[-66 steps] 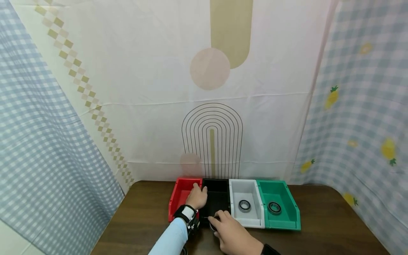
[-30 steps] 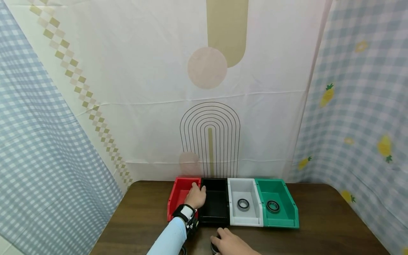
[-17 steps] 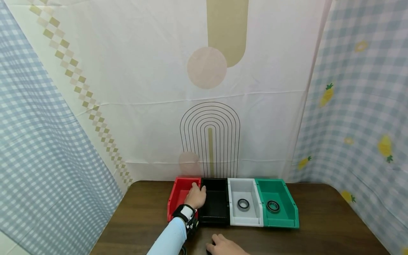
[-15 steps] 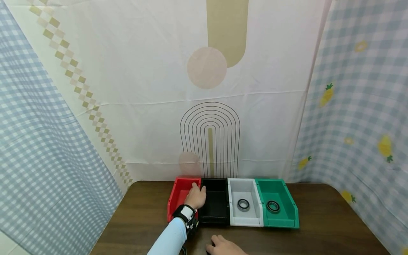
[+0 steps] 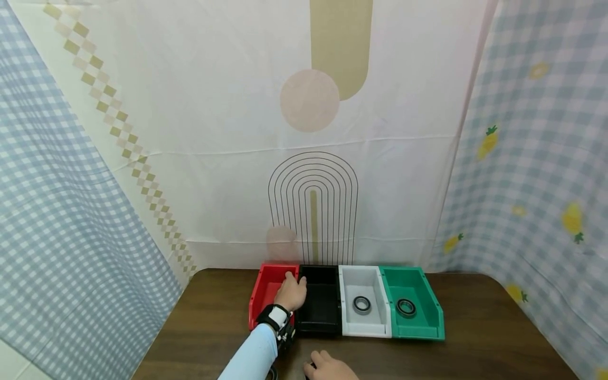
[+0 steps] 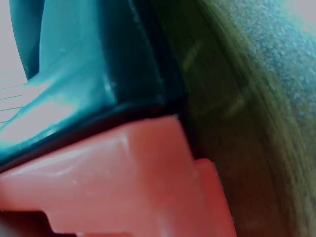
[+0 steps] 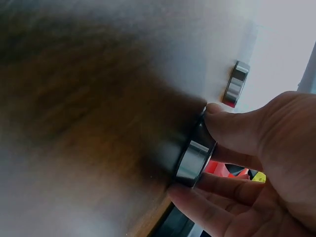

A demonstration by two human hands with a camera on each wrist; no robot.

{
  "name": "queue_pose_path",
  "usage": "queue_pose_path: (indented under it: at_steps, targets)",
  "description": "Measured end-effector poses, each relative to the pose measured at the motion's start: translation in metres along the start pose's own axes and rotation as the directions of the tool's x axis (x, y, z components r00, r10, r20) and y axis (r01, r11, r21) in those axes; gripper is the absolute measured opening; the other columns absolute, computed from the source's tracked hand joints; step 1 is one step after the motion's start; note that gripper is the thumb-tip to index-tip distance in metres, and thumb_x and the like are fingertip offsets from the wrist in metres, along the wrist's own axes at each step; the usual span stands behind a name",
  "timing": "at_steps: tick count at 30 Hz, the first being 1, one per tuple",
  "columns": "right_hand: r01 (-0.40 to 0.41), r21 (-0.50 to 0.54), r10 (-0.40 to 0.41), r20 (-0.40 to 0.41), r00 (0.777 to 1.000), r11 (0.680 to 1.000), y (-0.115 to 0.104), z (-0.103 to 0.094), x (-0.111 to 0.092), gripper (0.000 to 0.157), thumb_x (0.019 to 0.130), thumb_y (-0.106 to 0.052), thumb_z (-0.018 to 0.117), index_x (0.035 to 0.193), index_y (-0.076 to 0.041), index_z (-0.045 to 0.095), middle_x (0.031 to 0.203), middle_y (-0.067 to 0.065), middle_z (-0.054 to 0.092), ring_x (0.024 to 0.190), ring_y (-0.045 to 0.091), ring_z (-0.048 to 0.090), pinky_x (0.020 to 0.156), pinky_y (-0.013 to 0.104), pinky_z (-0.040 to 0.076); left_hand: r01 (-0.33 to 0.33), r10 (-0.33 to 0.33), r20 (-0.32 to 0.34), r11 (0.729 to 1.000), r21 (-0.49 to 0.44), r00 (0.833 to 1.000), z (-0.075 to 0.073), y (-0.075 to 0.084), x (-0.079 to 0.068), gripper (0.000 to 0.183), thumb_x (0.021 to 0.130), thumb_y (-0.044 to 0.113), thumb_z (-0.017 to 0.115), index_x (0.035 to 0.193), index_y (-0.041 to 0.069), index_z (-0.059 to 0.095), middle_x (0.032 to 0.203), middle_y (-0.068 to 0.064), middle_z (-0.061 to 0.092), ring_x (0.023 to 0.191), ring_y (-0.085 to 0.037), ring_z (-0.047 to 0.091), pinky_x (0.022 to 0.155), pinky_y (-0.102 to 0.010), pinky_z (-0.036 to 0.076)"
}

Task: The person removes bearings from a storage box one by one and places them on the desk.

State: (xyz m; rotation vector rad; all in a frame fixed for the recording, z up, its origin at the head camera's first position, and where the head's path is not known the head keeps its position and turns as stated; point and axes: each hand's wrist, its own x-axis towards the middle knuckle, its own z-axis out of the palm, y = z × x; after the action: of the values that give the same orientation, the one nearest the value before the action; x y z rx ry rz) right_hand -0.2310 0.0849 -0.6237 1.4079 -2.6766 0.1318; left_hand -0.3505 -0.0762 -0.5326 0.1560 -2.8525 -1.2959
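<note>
My left hand [image 5: 291, 294] rests over the shared wall of the red bin [image 5: 255, 302] and the black bin [image 5: 319, 319], fingers forward and thumb on the black side. The left wrist view shows bin walls but not that hand. Low in the head view, my right hand [image 5: 331, 368] pinches a ball bearing [image 7: 193, 162] between thumb and fingers, close over the wooden table. A second bearing [image 7: 236, 84] stands apart beyond the thumb in the right wrist view. The head view has one bearing [image 5: 272, 373] by the left sleeve, partly cut off.
Right of the black bin, the white bin [image 5: 349, 330] holds one bearing [image 5: 362, 305]. The green bin [image 5: 420, 333] at the row's end holds another bearing [image 5: 406, 307]. All the bins stand side by side near the table's [image 5: 484, 327] back edge, before a hanging cloth [image 5: 228, 200].
My right hand has moved back from the black bin's front edge toward the lower edge of the head view, with the bearing in its fingers. The left hand stays in place.
</note>
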Motion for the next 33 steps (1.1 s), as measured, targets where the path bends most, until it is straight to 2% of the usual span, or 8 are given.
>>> queue_pose_path:
  at_steps: [5,7,9,13,17,25,33]
  targets:
    - [-0.019,0.011,0.018,0.032,0.999,1.000,-0.014,-0.031,-0.001,0.032,0.103,-0.049,0.067,0.115,-0.021,0.077,0.098,-0.004,0.063,0.080,0.003,0.052,0.059,0.016,0.045,0.013,-0.013,0.008,1.000,-0.004,1.000,0.002,-0.002,0.002,0.064,0.112,0.039,0.050,0.156,-0.006,0.036,0.142,-0.026,0.064,0.116,-0.041,0.067,0.099,-0.059,0.052]
    - [-0.016,0.012,0.016,0.026,1.000,1.000,-0.015,-0.036,-0.001,0.033,0.102,-0.049,0.068,0.114,-0.021,0.077,0.097,-0.005,0.063,0.079,0.003,0.051,0.058,0.015,0.044,0.012,-0.012,0.008,1.000,-0.001,1.000,0.002,-0.004,0.002,0.065,0.112,0.038,0.050,0.157,-0.006,0.035,0.143,-0.026,0.063,0.118,-0.042,0.067,0.100,-0.059,0.052]
    - [-0.009,0.015,0.008,0.008,1.000,1.000,-0.013,-0.031,-0.001,0.032,0.102,-0.049,0.068,0.113,-0.020,0.077,0.096,-0.004,0.062,0.078,0.003,0.050,0.057,0.014,0.042,0.013,-0.013,0.007,1.000,-0.003,1.000,0.003,-0.004,0.002,0.065,0.112,0.038,0.050,0.157,-0.006,0.035,0.142,-0.026,0.064,0.118,-0.043,0.067,0.101,-0.060,0.052]
    - [-0.005,0.015,0.005,-0.019,1.000,1.000,-0.003,-0.004,0.000,0.031,0.102,-0.051,0.066,0.112,-0.024,0.076,0.094,-0.007,0.059,0.077,0.001,0.047,0.057,0.013,0.040,0.009,-0.009,0.002,1.000,-0.015,1.000,0.003,-0.003,0.002,0.063,0.112,0.036,0.051,0.156,-0.007,0.036,0.141,-0.027,0.064,0.119,-0.045,0.067,0.101,-0.062,0.051]
    - [-0.008,0.013,0.008,-0.016,1.000,1.000,0.006,0.011,0.001,0.032,0.102,-0.054,0.065,0.112,-0.026,0.075,0.093,-0.008,0.058,0.078,0.000,0.046,0.058,0.013,0.039,0.011,-0.011,-0.002,1.000,-0.019,1.000,0.004,-0.003,0.004,0.062,0.112,0.035,0.051,0.156,-0.006,0.037,0.142,-0.026,0.063,0.120,-0.046,0.066,0.102,-0.062,0.051]
    - [-0.029,0.026,0.029,-0.002,1.000,0.999,0.007,0.010,0.001,0.035,0.100,-0.056,0.066,0.114,-0.025,0.076,0.093,-0.007,0.059,0.079,0.001,0.046,0.058,0.014,0.040,0.019,-0.019,-0.015,1.000,-0.016,1.000,0.003,0.000,0.002,0.064,0.112,0.037,0.051,0.157,-0.006,0.036,0.142,-0.025,0.064,0.121,-0.045,0.066,0.103,-0.061,0.051]
    - [-0.081,0.091,0.074,0.081,0.994,0.992,0.005,0.004,0.004,0.035,0.098,-0.053,0.070,0.118,-0.024,0.075,0.095,-0.007,0.060,0.080,0.002,0.047,0.062,0.017,0.045,0.011,-0.012,-0.022,1.000,-0.026,1.000,-0.001,0.003,-0.006,0.068,0.112,0.038,0.050,0.159,-0.008,0.034,0.144,-0.027,0.063,0.122,-0.046,0.065,0.104,-0.062,0.050]
